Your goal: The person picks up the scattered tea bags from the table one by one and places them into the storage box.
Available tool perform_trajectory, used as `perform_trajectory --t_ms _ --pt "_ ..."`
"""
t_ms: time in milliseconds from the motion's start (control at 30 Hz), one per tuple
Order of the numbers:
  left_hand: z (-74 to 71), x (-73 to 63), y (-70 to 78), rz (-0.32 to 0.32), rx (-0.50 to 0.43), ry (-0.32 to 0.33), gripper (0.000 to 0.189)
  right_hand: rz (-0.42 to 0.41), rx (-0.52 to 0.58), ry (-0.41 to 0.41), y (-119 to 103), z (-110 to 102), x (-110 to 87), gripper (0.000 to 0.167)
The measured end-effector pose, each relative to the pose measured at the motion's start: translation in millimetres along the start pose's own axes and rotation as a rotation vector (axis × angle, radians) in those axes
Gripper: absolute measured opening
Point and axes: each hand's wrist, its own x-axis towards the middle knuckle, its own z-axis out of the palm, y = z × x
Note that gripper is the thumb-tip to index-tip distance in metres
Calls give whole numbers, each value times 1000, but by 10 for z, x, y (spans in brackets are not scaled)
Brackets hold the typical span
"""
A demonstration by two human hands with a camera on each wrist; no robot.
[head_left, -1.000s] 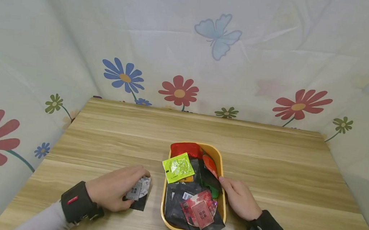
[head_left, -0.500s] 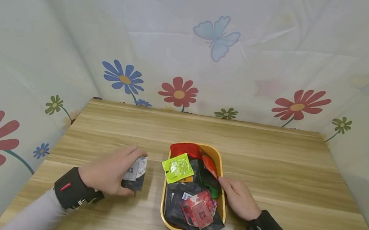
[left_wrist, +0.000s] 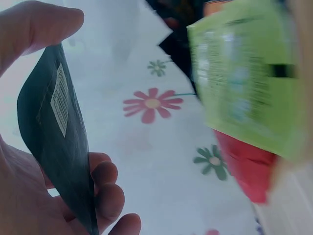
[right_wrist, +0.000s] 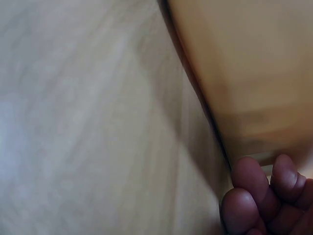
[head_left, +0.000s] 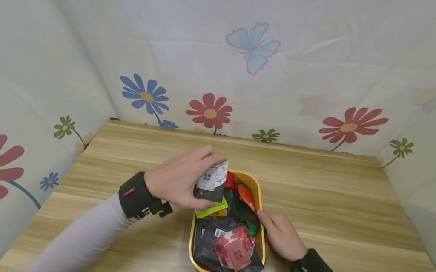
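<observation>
My left hand (head_left: 180,178) holds a black sachet (head_left: 211,182) with a grey-and-white printed front by its edges, thumb on one side and fingers on the other. The left wrist view shows the back of this sachet (left_wrist: 58,132), slightly bowed, with a barcode label. It hangs over the far left part of a yellow plastic basket (head_left: 259,265), partly covering a lime-green sachet (head_left: 212,210). At the basket's right side, my right hand (head_left: 283,237) grips the rim with the thumb on top. Its curled fingertips (right_wrist: 239,210) rest against the outer wall in the right wrist view.
Inside the basket lie several black sachets (head_left: 206,237), a red-and-pink printed one (head_left: 237,248) sticking out over the front rim, and red-orange packets (head_left: 247,196) at the back. The wooden table (head_left: 144,147) meets a flower-printed cloth (head_left: 304,66) behind.
My left hand has lifted the black sachet from the table on the left and carried it rightward and away over the basket. The right hand stays on the rim.
</observation>
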Motion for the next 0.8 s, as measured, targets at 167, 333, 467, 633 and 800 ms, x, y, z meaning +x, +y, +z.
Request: perform_trajectory --t_ms 167,333,467,633,800 --pt "9 245 71 36 8 -21 107 16 13 -12 -13 36 31 45" --pt "56 267 85 -14 -58 -185 136 4 3 -6 -26 65 47 46" --pt "79 212 37 -61 -104 -234 140 -3 -8 -4 -26 71 55 47" --pt "102 115 -42 -121 -130 -255 139 -11 -2 -10 -29 59 58 47" --pt "106 -6 -131 -160 -124 -250 137 -4 1 -8 -28 42 50 46"
